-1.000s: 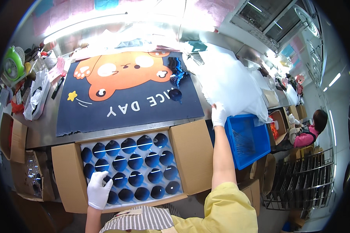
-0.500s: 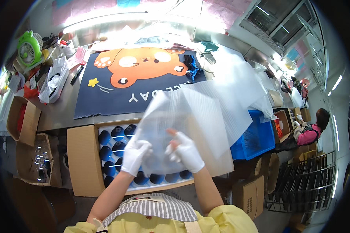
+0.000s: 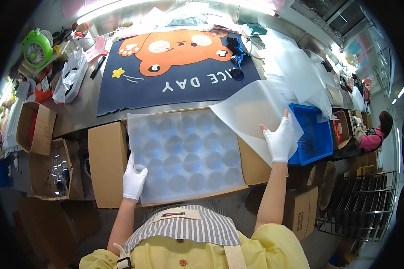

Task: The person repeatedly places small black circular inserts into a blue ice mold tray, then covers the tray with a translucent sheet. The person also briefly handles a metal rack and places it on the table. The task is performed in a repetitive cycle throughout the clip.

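Observation:
A translucent sheet (image 3: 191,152) covers an open cardboard box (image 3: 107,154); rows of round blue, lens-like discs show dimly through it. My left hand (image 3: 134,181), in a white glove, rests at the sheet's left edge beside the box wall, thumb apart from the fingers. A second translucent sheet (image 3: 249,110) lies bent over the box's right flap. Over it, my gloved right hand (image 3: 279,141) is spread, with bare thumb and forefinger tips wide apart. Whether its other fingers touch the sheet is hidden.
A dark blue mat (image 3: 121,96) with an orange bear lies on the metal table. Stacked translucent sheets (image 3: 292,67) lie beyond a blue bin (image 3: 316,139) at right. Small cartons (image 3: 42,127), a green fan (image 3: 35,50) and clutter stand left. A person (image 3: 375,134) works far right.
My hands have moved apart. One translucent sheet now lies flat over the round discs, and another has shifted right under my right hand. The view has shifted slightly.

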A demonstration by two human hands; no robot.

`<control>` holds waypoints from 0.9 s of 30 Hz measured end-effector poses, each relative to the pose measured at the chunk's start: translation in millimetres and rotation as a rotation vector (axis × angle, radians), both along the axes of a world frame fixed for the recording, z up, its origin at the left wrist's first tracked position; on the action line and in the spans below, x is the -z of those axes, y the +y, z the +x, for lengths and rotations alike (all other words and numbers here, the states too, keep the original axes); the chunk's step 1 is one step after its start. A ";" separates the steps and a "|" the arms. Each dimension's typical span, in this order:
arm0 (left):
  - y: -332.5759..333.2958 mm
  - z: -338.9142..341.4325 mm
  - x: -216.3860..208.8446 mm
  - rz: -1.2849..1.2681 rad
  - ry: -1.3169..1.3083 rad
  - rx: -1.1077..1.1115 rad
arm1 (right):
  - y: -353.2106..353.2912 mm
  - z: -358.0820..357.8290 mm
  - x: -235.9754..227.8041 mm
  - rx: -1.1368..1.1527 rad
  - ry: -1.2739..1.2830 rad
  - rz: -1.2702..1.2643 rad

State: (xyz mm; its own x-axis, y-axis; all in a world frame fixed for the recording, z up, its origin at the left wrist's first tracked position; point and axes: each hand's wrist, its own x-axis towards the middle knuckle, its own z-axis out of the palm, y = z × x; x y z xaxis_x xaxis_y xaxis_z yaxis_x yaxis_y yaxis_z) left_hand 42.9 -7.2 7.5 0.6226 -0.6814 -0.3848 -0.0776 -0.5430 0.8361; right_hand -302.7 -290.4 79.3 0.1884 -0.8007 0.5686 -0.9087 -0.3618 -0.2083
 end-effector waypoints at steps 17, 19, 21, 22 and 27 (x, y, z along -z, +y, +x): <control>-56.5 -47.8 -5.8 0.264 -0.950 0.667 | -204.0 -83.0 -117.7 0.053 -0.196 -0.647; -53.6 -49.9 -11.6 0.286 -0.919 0.634 | -244.4 -26.0 -117.1 0.047 0.371 -0.389; -53.1 -51.3 -22.0 0.277 -0.900 0.549 | -225.6 17.8 -105.3 -0.291 0.024 -0.203; -53.2 -53.6 -26.8 0.284 -0.980 0.556 | -207.0 46.0 -99.9 -0.383 -0.166 -0.064; -80.9 -36.1 -23.3 0.205 -0.922 0.654 | 0.0 114.4 1.0 -0.953 0.325 0.170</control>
